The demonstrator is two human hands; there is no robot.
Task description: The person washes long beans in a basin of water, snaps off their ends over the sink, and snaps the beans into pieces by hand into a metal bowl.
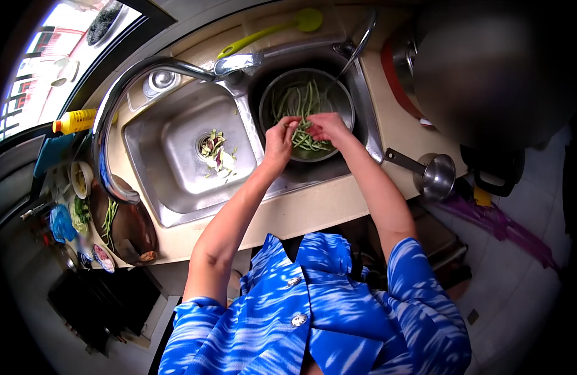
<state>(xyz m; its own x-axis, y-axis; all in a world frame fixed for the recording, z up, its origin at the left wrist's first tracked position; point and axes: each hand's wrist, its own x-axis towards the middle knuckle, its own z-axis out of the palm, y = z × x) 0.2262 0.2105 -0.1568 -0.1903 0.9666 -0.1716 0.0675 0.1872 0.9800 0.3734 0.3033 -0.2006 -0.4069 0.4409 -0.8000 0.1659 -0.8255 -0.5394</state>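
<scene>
Green beans (309,141) lie in a round metal bowl (349,103) in the right sink basin, some long and some in short pieces. Over the bowl, my left hand (279,143) is closed, thumb and fingers pinched on a green bean. My right hand (331,127) is beside it, its fingers curled together at the green beans. The two hands nearly meet, and the fingertips partly hide what lies between them. In the left basin (176,134), vegetable scraps (217,153) lie around the drain.
A curved faucet (104,119) arches over the left basin. A green ladle (269,30) lies behind the sink. On the right is a metal saucepan (438,176); on the left, a brown board (135,228) holds more beans. A yellow bottle (76,120) stands by the window.
</scene>
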